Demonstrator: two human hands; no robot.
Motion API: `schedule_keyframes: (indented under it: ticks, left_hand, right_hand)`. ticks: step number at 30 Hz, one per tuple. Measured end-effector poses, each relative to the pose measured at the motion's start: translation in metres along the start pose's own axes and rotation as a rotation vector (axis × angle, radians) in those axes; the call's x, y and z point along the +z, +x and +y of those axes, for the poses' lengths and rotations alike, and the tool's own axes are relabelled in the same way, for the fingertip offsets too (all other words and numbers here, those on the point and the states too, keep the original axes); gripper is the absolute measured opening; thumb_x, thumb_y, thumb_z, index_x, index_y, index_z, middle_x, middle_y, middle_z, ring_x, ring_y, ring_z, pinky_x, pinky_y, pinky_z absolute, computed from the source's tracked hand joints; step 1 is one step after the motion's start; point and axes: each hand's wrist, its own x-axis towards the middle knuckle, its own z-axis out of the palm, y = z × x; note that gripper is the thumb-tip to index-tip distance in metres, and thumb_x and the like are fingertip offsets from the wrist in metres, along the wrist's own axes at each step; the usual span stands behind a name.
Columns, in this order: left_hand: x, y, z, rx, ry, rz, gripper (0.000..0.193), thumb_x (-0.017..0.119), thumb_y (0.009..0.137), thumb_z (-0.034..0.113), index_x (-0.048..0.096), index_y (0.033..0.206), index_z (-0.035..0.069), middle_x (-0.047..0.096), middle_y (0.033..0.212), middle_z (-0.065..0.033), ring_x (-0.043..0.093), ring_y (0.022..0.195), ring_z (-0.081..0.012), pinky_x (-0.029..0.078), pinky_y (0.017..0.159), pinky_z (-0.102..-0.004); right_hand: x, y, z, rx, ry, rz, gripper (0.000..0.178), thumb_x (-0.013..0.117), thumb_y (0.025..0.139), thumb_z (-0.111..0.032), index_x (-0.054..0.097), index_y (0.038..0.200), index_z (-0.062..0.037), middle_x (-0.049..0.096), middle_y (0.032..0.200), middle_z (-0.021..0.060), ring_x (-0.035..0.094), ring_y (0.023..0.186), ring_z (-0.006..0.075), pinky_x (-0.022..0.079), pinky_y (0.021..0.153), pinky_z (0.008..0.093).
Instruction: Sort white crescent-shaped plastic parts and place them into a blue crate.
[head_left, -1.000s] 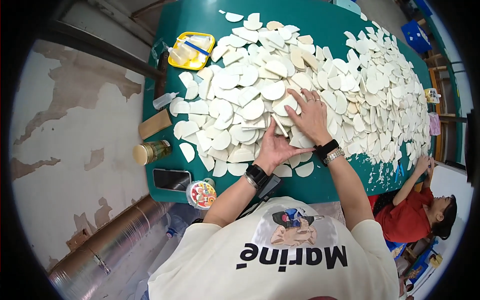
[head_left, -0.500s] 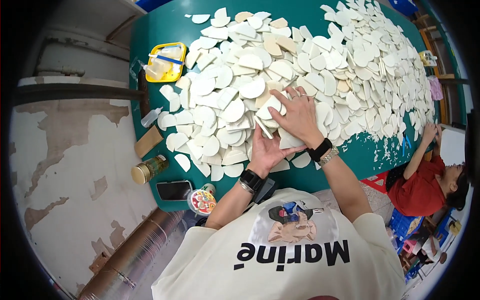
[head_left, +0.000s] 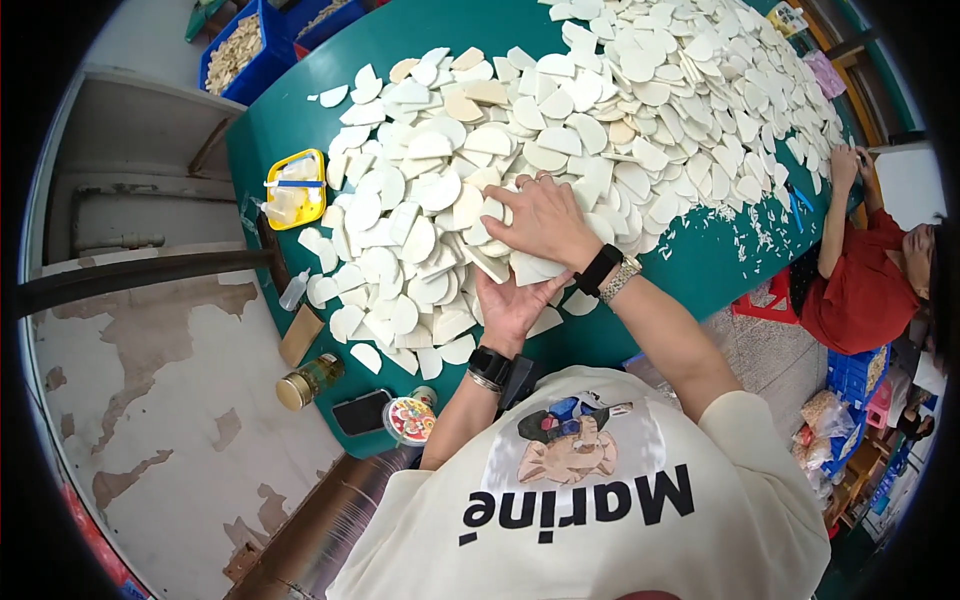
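Observation:
A wide heap of thin, flat white half-round pieces point(head_left: 430, 190) covers much of the green table point(head_left: 290, 110); a few are tan. At its near edge, my hands are together around several of these pieces. My left hand point(head_left: 510, 312) is palm up below them, its fingers partly hidden under the pieces. From above, my right hand point(head_left: 545, 225) curls over them, thumb and fingers bent around a white piece point(head_left: 490, 215). How many pieces lie between my hands is hidden.
Along the table's left side are a yellow tray point(head_left: 321, 205) with small bottles, a squeeze bottle point(head_left: 295, 290), a jar point(head_left: 296, 391), a phone point(head_left: 362, 412) and a lidded cup point(head_left: 408, 421). Blue bins point(head_left: 262, 70) stand beyond. A person in red point(head_left: 860, 290) works at right, near white scraps point(head_left: 735, 228).
The view has turned, so blue bins show at upper left. My hands stay together on the white pieces, with my right hand still on top.

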Motion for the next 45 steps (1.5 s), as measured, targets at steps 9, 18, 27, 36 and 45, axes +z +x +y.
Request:
schedule_keyframes:
  ticks: [9,18,27,36,45]
  left_hand:
    - [0.001,-0.013,-0.006,0.046,0.104,0.078,0.086,0.055,0.083,0.059,0.017,0.145,0.014,0.015,0.15,-0.0171,0.018,0.137,-0.0428,0.021,0.107,-0.0674]
    - [0.001,-0.03,-0.015,-0.02,0.101,-0.093,0.085,0.052,0.084,0.061,0.02,0.145,0.011,0.022,0.149,-0.0164,0.025,0.136,-0.04,0.025,0.105,-0.0668]
    - [0.0,-0.048,-0.066,-0.039,0.161,-0.03,0.076,0.052,0.085,0.057,0.03,0.142,0.01,0.033,0.146,-0.0139,0.035,0.132,-0.0363,0.033,0.102,-0.0614]
    - [-0.038,-0.061,-0.154,-0.211,0.18,-0.07,0.082,0.047,0.086,0.061,0.021,0.145,0.01,0.023,0.15,-0.0136,0.023,0.137,-0.0376,0.023,0.106,-0.0658]
    - [-0.094,-0.058,-0.276,-0.481,0.298,0.018,0.074,0.038,0.09,0.061,0.019,0.146,0.016,0.019,0.151,-0.015,0.024,0.137,-0.0416,0.023,0.102,-0.0705]
  right_hand:
    - [-0.004,-0.017,-0.005,-0.027,-0.001,0.079,0.049,0.052,0.081,-0.051,0.06,0.12,-0.0234,0.061,0.098,0.021,0.052,0.102,0.0392,0.041,0.083,0.0547]
    - [-0.012,-0.041,-0.011,-0.049,0.027,0.138,0.05,0.054,0.081,-0.049,0.062,0.121,-0.0205,0.058,0.111,0.0222,0.051,0.102,0.0395,0.041,0.084,0.054]
    - [-0.033,-0.094,0.003,-0.007,0.053,0.163,0.049,0.055,0.08,-0.048,0.062,0.12,-0.0195,0.059,0.11,0.0222,0.05,0.105,0.0386,0.043,0.083,0.0543]
    - [-0.06,-0.2,0.051,0.1,0.03,0.357,0.046,0.058,0.08,-0.046,0.063,0.117,-0.0199,0.059,0.109,0.0221,0.051,0.106,0.0394,0.044,0.081,0.0541]
    - [-0.075,-0.338,0.129,0.331,-0.046,0.438,0.042,0.061,0.08,-0.039,0.063,0.115,-0.0175,0.061,0.106,0.0184,0.054,0.103,0.0394,0.047,0.08,0.0496]
